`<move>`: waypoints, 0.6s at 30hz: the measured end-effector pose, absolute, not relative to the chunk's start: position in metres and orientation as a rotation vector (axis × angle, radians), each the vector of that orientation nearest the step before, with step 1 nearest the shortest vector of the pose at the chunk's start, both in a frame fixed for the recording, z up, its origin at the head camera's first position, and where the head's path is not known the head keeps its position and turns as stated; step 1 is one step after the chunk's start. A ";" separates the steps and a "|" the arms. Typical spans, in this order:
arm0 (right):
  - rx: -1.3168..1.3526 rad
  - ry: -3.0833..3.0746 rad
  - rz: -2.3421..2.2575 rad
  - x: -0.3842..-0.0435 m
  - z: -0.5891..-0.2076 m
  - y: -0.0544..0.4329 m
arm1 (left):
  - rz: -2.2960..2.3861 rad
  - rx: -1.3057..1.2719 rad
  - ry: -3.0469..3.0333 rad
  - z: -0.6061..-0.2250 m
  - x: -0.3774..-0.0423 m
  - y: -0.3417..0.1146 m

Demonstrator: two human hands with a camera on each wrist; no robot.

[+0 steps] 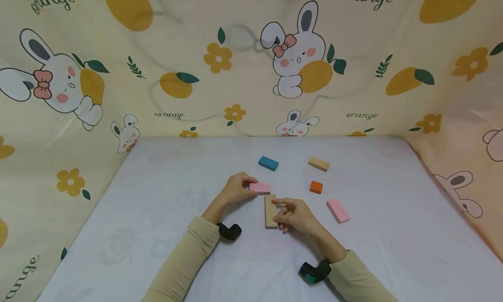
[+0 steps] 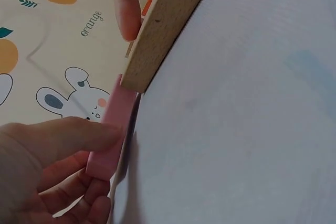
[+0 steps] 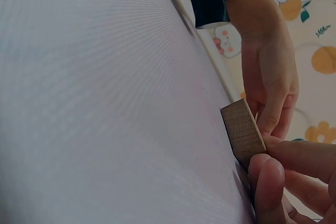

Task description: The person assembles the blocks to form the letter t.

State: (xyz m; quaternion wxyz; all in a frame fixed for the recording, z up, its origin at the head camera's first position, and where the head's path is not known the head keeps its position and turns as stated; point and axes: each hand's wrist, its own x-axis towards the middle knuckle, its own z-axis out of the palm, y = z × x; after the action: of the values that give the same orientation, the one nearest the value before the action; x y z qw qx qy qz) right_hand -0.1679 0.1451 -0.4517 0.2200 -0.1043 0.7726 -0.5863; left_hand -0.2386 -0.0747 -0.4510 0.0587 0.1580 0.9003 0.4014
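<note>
A pink block point(image 1: 260, 188) lies lengthwise across the table, and my left hand point(image 1: 237, 187) pinches its left end between thumb and fingers. Just below it, a long plain wooden block point(image 1: 270, 212) points toward me, its far end right at the pink block's near side. My right hand point(image 1: 297, 214) holds the wooden block from the right, index finger near the far end and thumb lower down. In the left wrist view the wooden block point(image 2: 163, 24) meets the end of the pink block point(image 2: 109, 150). The right wrist view shows the wooden block's near end point(image 3: 242, 132) beside the right thumb.
Farther back on the white tabletop point(image 1: 177, 162) lie a blue block point(image 1: 268, 163) and another wooden block point(image 1: 319, 163). To the right are a small orange block point(image 1: 316, 187) and a second pink block point(image 1: 338, 211). A printed cloth point(image 1: 243, 88) rises behind the table.
</note>
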 end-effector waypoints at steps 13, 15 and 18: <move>-0.307 2.138 -1.626 -0.168 -0.453 0.146 | 1.191 0.501 2.722 -0.450 -0.236 -0.074; -0.309 2.136 -1.628 -0.168 -0.453 0.146 | 1.190 0.499 2.719 -0.449 -0.236 -0.074; -0.305 2.132 -1.627 -0.168 -0.453 0.146 | 1.185 0.494 2.719 -0.449 -0.236 -0.074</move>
State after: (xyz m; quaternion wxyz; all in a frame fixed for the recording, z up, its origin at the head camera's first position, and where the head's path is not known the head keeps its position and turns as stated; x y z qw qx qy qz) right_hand -0.1682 0.1460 -0.4526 0.2193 -0.1102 0.7706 -0.5882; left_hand -0.2356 -0.0741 -0.4490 0.0674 0.1638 0.9022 0.3932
